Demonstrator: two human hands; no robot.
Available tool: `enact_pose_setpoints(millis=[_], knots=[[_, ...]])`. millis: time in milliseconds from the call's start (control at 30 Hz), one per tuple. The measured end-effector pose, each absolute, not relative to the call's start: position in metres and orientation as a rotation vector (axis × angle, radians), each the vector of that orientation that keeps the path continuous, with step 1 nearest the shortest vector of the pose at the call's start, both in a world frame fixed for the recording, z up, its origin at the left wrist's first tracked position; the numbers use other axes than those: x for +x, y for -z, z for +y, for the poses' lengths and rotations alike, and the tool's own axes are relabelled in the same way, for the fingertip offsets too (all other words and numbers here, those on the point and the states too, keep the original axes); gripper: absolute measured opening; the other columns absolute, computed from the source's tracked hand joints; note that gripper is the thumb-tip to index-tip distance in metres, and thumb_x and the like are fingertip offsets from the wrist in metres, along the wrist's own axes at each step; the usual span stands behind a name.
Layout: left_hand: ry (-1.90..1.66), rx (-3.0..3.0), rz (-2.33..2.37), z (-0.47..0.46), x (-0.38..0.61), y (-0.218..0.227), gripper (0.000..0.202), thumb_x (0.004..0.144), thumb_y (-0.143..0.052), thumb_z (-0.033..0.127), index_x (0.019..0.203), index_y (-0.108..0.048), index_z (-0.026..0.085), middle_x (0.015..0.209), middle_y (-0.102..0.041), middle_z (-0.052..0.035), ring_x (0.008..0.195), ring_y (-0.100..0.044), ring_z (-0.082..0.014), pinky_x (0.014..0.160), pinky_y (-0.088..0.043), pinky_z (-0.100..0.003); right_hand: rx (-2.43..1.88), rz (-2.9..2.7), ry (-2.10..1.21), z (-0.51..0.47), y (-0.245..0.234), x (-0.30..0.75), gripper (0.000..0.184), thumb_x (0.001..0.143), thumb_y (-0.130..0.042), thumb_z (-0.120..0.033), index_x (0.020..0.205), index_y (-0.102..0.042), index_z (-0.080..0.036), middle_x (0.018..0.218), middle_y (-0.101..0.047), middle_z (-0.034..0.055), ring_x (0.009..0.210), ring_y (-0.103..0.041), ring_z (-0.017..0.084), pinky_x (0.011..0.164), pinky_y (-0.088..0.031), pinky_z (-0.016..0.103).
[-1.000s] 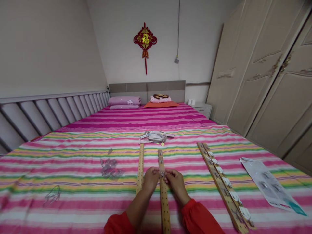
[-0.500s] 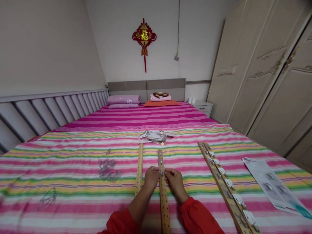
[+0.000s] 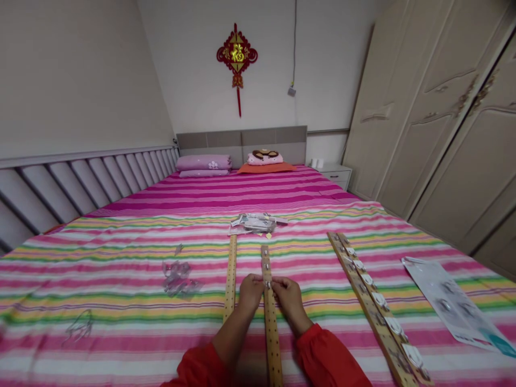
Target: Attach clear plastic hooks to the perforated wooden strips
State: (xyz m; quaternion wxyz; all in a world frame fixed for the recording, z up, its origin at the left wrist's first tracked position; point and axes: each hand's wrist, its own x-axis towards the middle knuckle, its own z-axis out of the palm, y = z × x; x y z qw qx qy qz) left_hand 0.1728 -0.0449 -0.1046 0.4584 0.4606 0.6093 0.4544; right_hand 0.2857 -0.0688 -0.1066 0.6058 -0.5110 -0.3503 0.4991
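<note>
Two hands (image 3: 269, 293) pinching wooden strip (image 3: 271, 333), lengthwise away

Soft, even indoor light, no hard shadows or glare; wide-angle bending at the edges, slight blur toward the corners

wall ornament (image 3: 237, 55) — gold character 福 on red knot | printed sheet (image 3: 457, 306) — print too small to read

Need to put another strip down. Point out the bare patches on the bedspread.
Bare: the stripes between the middle strip and the clip-loaded strips; also beyond the packet pile toward the pillows. Crowded: around both hands, and left by the clear wrappers.
</note>
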Motion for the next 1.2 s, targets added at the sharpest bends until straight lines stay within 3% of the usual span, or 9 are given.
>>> enact_pose_setpoints(millis=[233, 767, 967, 1067, 1200], knots=[[-1.159, 1.143, 1.466, -0.044, 0.174, 0.112, 0.015, 0.054, -0.061, 0.017, 0.068, -0.063, 0.014, 0.063, -0.066, -0.0005, 0.066, -0.063, -0.0171, 0.064, -0.046, -0.025, -1.194, -0.797, -1.136, -0.068, 0.11, 0.285, 0.019, 0.051, -0.064, -0.031, 0.06, -0.068, -0.015, 0.041, -0.056, -0.003, 0.041, -0.049, 0.011, 0.039, -0.034, 0.022], [-1.173, 1.155, 1.51, -0.058, 0.179, 0.095, 0.006, 0.056, -0.062, 0.01, 0.057, -0.06, 0.016, 0.052, -0.061, 0.0019, 0.056, -0.059, -0.0152, 0.056, -0.043, -0.024, -1.192, -0.821, -1.177, -0.068, 0.118, 0.291, 0.03, 0.049, -0.073, -0.04, 0.062, -0.063, -0.015, 0.042, -0.056, -0.0034, 0.034, -0.045, 0.009, 0.036, -0.034, 0.021], [-1.299, 1.292, 1.516, -0.085, 0.121, 0.083, 0.014, 0.066, -0.061, 0.022, 0.078, -0.067, 0.016, 0.072, -0.066, -0.0018, 0.069, -0.061, -0.0159, 0.068, -0.046, -0.026, -1.174, -0.818, -1.165, -0.096, 0.115, 0.299, 0.031, 0.058, -0.071, -0.045, 0.056, -0.058, -0.017, 0.037, -0.052, -0.004, 0.035, -0.043, 0.008, 0.039, -0.033, 0.021], [-1.347, 1.56, 1.786, -0.097, 0.069, 0.081, 0.015, 0.072, -0.055, 0.023, 0.08, -0.065, 0.017, 0.073, -0.064, -0.0031, 0.068, -0.059, -0.017, 0.067, -0.046, -0.029, -1.138, -0.794, -1.132, -0.114, 0.12, 0.301, 0.031, 0.059, -0.072, -0.044, 0.065, -0.064, -0.015, 0.041, -0.053, -0.0043, 0.038, -0.043, 0.009, 0.04, -0.033, 0.021], [-1.086, 2.0, 2.209, -0.104, 0.021, 0.079, 0.02, 0.075, -0.053, 0.02, 0.088, -0.067, 0.016, 0.087, -0.064, -0.0079, 0.086, -0.057, -0.0233, 0.078, -0.043, -0.035, -1.13, -0.78, -1.119, -0.124, 0.123, 0.3, 0.034, 0.06, -0.072, -0.045, 0.076, -0.066, -0.015, 0.042, -0.052, -0.0054, 0.04, -0.041, 0.009, 0.04, -0.03, 0.022]])
